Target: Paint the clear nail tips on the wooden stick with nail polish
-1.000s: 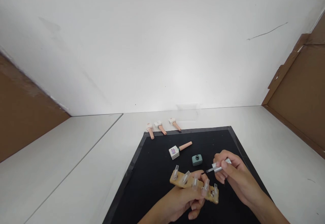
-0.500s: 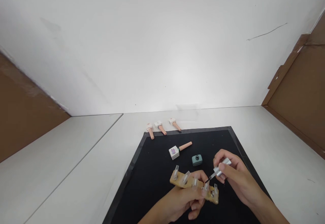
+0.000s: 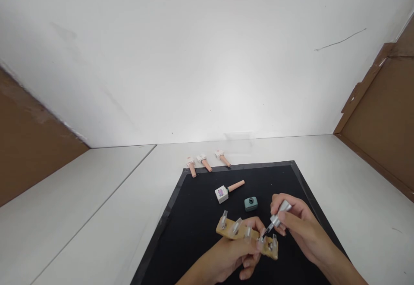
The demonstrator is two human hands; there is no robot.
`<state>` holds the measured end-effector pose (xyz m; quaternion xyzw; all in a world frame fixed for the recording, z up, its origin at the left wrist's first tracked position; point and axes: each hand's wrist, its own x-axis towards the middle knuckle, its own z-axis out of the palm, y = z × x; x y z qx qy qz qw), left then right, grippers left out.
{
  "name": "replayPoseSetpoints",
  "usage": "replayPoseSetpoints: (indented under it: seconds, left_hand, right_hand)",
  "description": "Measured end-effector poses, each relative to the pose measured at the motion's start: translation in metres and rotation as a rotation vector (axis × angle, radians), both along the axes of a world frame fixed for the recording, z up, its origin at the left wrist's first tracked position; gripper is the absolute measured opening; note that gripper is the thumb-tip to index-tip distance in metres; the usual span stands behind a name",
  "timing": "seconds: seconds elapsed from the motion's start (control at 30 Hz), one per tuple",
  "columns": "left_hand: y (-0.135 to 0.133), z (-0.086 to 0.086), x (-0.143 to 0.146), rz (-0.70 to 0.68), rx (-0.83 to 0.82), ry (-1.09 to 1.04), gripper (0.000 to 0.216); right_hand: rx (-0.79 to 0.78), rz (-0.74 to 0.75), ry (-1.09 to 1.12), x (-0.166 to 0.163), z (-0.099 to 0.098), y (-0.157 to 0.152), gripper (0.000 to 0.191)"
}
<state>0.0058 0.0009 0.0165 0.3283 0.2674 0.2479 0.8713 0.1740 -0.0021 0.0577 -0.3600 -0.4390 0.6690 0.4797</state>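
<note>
My left hand (image 3: pixel 237 250) is closed around a tan wooden holder (image 3: pixel 228 230) that carries several clear false nail tips standing up along it. In my right hand (image 3: pixel 299 229) I pinch a silver-handled polish brush (image 3: pixel 278 217), angled down to the left. Its dark tip touches one of the nail tips near the holder's right end (image 3: pixel 270 244). An open teal polish bottle (image 3: pixel 251 203) stands on the black mat (image 3: pixel 194 224) just beyond both hands.
A white bottle with a pink cap (image 3: pixel 228 190) lies on the mat behind the teal one. Three more pink-capped bottles (image 3: pixel 204 161) lie on the white table (image 3: pixel 90 198) along the mat's far edge. Brown cardboard panels stand left and right (image 3: pixel 381 117).
My right hand has tipped the brush from nearly level to pointing down-left and lowered its tip onto a nail tip at the holder's right end. My left hand kept the holder still.
</note>
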Motion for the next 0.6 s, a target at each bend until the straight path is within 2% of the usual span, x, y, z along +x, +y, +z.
replayPoseSetpoints:
  seconds: [0.4,0.6]
  left_hand:
    - [0.0009,0.0034,0.0022,-0.009,-0.002,0.014,0.033]
    - [0.0009,0.0006,0.0032,-0.008,-0.001,0.012,0.033]
  right_hand:
    - [0.042,0.118,-0.025,0.0003,-0.0001,0.0026,0.03]
    - [0.075,0.103,-0.09,0.0011,-0.0018,0.0033,0.028]
